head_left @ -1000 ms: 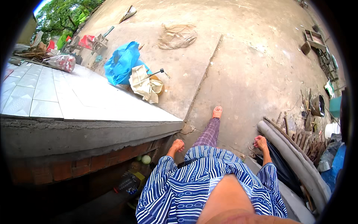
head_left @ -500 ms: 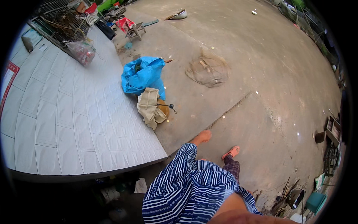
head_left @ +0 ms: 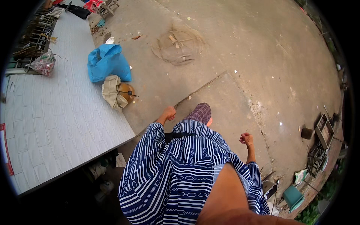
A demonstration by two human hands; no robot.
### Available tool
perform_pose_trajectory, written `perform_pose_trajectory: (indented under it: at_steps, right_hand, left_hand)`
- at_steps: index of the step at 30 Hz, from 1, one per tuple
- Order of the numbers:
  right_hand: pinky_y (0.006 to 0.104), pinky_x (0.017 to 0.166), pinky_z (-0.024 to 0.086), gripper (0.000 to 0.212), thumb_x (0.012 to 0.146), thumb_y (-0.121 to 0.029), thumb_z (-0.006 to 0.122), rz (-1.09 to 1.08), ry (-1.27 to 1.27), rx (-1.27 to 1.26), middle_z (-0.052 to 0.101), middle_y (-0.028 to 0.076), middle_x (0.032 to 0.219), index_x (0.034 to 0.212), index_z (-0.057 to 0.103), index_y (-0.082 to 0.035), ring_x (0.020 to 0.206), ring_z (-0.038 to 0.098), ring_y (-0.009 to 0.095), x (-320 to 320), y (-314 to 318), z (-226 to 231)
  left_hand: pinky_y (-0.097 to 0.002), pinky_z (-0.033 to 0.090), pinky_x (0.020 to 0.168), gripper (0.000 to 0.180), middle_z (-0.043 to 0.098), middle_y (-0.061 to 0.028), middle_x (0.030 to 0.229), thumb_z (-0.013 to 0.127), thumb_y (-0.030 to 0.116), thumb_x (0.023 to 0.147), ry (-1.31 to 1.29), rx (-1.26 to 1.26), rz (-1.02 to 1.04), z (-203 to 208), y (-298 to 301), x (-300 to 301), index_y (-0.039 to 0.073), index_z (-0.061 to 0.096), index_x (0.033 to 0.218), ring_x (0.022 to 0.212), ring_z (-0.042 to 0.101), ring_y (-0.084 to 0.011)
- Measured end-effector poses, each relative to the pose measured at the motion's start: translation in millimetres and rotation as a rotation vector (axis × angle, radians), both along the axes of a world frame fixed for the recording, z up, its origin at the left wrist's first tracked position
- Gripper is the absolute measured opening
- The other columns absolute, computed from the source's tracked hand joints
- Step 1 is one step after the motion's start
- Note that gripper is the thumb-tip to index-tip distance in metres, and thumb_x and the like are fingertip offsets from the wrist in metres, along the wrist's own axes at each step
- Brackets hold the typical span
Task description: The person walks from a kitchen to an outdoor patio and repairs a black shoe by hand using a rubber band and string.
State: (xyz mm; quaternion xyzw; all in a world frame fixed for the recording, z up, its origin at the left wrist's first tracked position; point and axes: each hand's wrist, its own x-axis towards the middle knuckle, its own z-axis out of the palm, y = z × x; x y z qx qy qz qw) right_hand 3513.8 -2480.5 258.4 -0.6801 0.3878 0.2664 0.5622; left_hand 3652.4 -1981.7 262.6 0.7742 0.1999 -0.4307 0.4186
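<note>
Beige cloth (head_left: 111,93) lies bunched against a brown rounded thing (head_left: 127,92), by the blue bag (head_left: 108,63) along the white tiled slab's (head_left: 56,116) edge. From where I stand it looks light and limp; a gathered fold seems the surest hold. Neither hand touches it: the left grip (head_left: 169,113) is curled into a fist, the right grip (head_left: 246,138) I can't judge. Rightward, concrete floor (head_left: 221,108) spreads wide beyond the slab's hard rim.
</note>
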Motion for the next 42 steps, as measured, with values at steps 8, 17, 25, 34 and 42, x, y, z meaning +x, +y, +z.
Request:
perform_pose_trajectory:
  at_steps: [8,17,25,34,42]
  right_hand:
    - [0.0249,0.046,0.047,0.013,0.078,-0.015,0.053,0.241,-0.041,-0.129,0.059,0.009,0.069,0.083,0.057,-0.004,0.054,0.059,0.017,190.2,-107.3,14.4]
    - [0.0262,0.04,0.047,0.012,0.077,-0.011,0.054,0.321,0.062,-0.164,0.06,0.013,0.066,0.082,0.056,-0.001,0.052,0.06,0.02,347.8,-219.0,45.6]
    - [0.0288,0.039,0.048,0.008,0.073,-0.006,0.055,0.282,0.076,-0.115,0.059,0.013,0.062,0.078,0.055,0.0,0.049,0.06,0.022,498.7,-284.0,7.1]
    - [0.029,0.038,0.047,0.009,0.073,-0.006,0.053,0.49,0.192,-0.042,0.057,0.013,0.06,0.078,0.054,0.001,0.046,0.057,0.021,730.6,-413.0,-151.3]
    - [0.0291,0.038,0.046,0.01,0.074,-0.007,0.051,0.511,0.004,0.035,0.057,0.013,0.061,0.079,0.054,0.0,0.048,0.057,0.022,1037.9,-397.4,-127.6]
  left_hand:
    - [-0.0325,0.048,0.042,0.021,0.06,-0.0145,0.071,0.039,0.009,0.076,0.023,0.037,0.082,-20.6,-99.6,107.2,-0.003,0.056,0.078,0.054,0.058,-0.0231]
    - [-0.0333,0.048,0.042,0.013,0.059,-0.0139,0.068,0.045,0.011,0.074,0.102,-0.079,0.298,-61.2,-207.1,273.8,0.002,0.054,0.078,0.049,0.055,-0.0217]
    - [-0.031,0.048,0.043,0.016,0.059,-0.0115,0.068,0.044,0.015,0.075,-0.114,-0.089,0.39,-67.8,-255.2,457.8,0.003,0.055,0.08,0.052,0.056,-0.0198]
    - [-0.0335,0.048,0.044,0.019,0.06,-0.0127,0.065,0.044,0.012,0.071,0.157,-0.009,0.457,-154.2,-340.4,567.5,0.0,0.058,0.069,0.052,0.057,-0.0216]
    - [-0.033,0.049,0.045,0.021,0.06,-0.0119,0.061,0.042,0.011,0.069,-0.098,0.078,0.661,-125.2,-347.8,724.0,0.001,0.059,0.063,0.051,0.058,-0.0224]
